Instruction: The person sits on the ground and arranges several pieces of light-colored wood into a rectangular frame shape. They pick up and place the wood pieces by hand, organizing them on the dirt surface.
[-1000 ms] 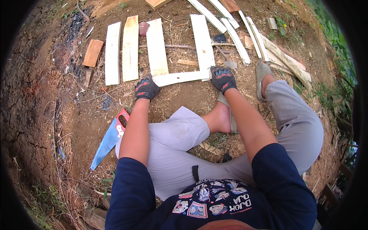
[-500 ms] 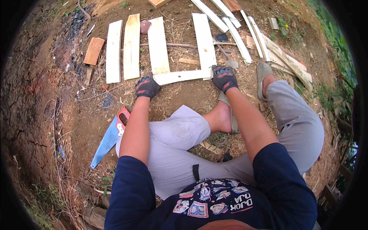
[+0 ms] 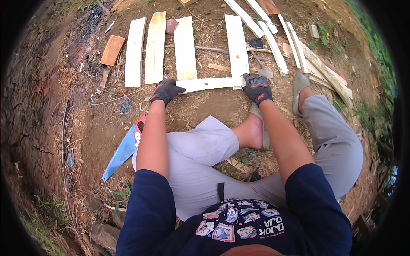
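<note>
A short pale wooden slat [image 3: 209, 84] with a small knot lies crosswise in front of me, over or against the near ends of two upright planks. My left hand [image 3: 166, 91], in a black glove with red marks, is closed at the slat's left end, a finger reaching along it. At its right end, my right hand [image 3: 258, 88], gloved the same way, grips the corner near the foot of the right plank [image 3: 237, 45]. The middle plank [image 3: 185, 49] meets the slat near my left hand. The undersides of both grips are hidden.
Two more pale planks [image 3: 136, 51] lie to the left, beside a brown wood block [image 3: 113, 50]. A handsaw [image 3: 121, 152] with a blue blade and red handle rests by my left forearm. Narrow strips [image 3: 273, 48] and scrap boards [image 3: 329, 72] lie at the far right, near my foot.
The view has shifted slightly, so the planks appear farther right. My left hand has turned, its finger now pointing along the slat. Both hands stay at the slat's ends.
</note>
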`<state>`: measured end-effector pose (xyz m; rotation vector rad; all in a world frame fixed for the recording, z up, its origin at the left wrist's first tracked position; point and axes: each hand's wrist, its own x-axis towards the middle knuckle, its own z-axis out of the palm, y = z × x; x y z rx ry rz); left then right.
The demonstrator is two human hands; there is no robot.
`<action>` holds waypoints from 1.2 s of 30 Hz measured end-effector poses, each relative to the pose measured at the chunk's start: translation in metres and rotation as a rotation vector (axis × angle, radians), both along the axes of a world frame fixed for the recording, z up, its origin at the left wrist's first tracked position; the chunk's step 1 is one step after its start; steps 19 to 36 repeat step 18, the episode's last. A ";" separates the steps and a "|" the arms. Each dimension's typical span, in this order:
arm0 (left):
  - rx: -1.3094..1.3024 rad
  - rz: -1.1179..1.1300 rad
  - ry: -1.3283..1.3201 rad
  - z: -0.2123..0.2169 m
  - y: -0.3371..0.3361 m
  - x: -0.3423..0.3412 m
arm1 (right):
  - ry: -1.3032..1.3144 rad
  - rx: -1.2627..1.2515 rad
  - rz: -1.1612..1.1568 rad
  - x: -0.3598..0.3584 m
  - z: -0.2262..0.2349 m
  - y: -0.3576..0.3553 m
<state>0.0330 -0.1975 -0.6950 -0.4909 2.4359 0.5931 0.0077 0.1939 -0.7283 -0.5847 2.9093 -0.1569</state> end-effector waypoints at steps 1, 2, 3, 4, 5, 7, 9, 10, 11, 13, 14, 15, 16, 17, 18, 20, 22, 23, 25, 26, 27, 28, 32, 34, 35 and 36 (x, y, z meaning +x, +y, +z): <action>0.000 0.017 -0.021 -0.001 -0.003 0.000 | 0.007 -0.010 0.001 0.000 0.001 -0.001; -0.007 0.011 -0.022 0.000 -0.001 -0.001 | -0.002 0.006 -0.003 0.000 0.000 0.000; -0.015 0.006 -0.024 0.001 0.001 -0.002 | -0.011 0.021 -0.007 -0.001 -0.001 0.001; -0.023 0.000 -0.025 0.002 0.003 -0.003 | -0.019 0.036 -0.011 -0.001 -0.002 0.001; -0.023 -0.006 -0.029 0.004 0.005 -0.003 | -0.026 0.036 -0.012 -0.001 -0.001 0.001; -0.022 -0.021 -0.036 0.008 0.010 -0.003 | -0.038 0.036 -0.016 -0.001 0.000 0.002; -0.052 -0.018 -0.010 0.003 0.006 0.000 | -0.052 0.034 -0.025 -0.002 0.001 -0.001; -0.066 -0.016 0.003 0.001 0.004 0.001 | -0.058 0.033 -0.031 -0.003 0.002 -0.003; -0.061 -0.014 0.002 0.000 0.003 0.001 | -0.057 0.031 -0.026 -0.002 0.002 -0.003; -0.052 -0.009 0.000 -0.002 0.003 0.002 | -0.055 0.023 -0.017 -0.001 0.003 -0.003; -0.070 -0.012 -0.012 0.000 0.006 0.001 | -0.053 0.031 -0.017 -0.001 0.002 -0.002; -0.088 -0.015 -0.024 0.003 0.010 0.000 | -0.052 0.037 -0.017 -0.001 0.001 -0.001; -0.107 -0.017 -0.036 0.006 0.012 -0.001 | -0.050 0.043 -0.016 -0.001 0.000 0.000; -0.110 -0.020 -0.069 0.010 0.012 -0.003 | -0.045 0.041 -0.016 -0.001 -0.002 0.001; -0.112 -0.023 -0.102 0.014 0.013 -0.006 | -0.039 0.039 -0.016 -0.001 -0.005 0.001; -0.112 -0.023 -0.102 0.014 0.013 -0.006 | -0.039 0.039 -0.016 -0.001 -0.005 0.001; -0.112 -0.023 -0.102 0.014 0.013 -0.006 | -0.039 0.039 -0.016 -0.001 -0.005 0.001; -0.112 -0.023 -0.102 0.014 0.013 -0.006 | -0.039 0.039 -0.016 -0.001 -0.005 0.001; -0.112 -0.023 -0.102 0.014 0.013 -0.006 | -0.039 0.039 -0.016 -0.001 -0.005 0.001; -0.112 -0.023 -0.102 0.014 0.013 -0.006 | -0.039 0.039 -0.016 -0.001 -0.005 0.001; -0.112 -0.023 -0.102 0.014 0.013 -0.006 | -0.039 0.039 -0.016 -0.001 -0.005 0.001; -0.112 -0.023 -0.102 0.014 0.013 -0.006 | -0.039 0.039 -0.016 -0.001 -0.005 0.001; -0.112 -0.023 -0.102 0.014 0.013 -0.006 | -0.039 0.039 -0.016 -0.001 -0.005 0.001; -0.112 -0.023 -0.102 0.014 0.013 -0.006 | -0.039 0.039 -0.016 -0.001 -0.005 0.001; -0.112 -0.023 -0.102 0.014 0.013 -0.006 | -0.039 0.039 -0.016 -0.001 -0.005 0.001; -0.112 -0.023 -0.102 0.014 0.013 -0.006 | -0.039 0.039 -0.016 -0.001 -0.005 0.001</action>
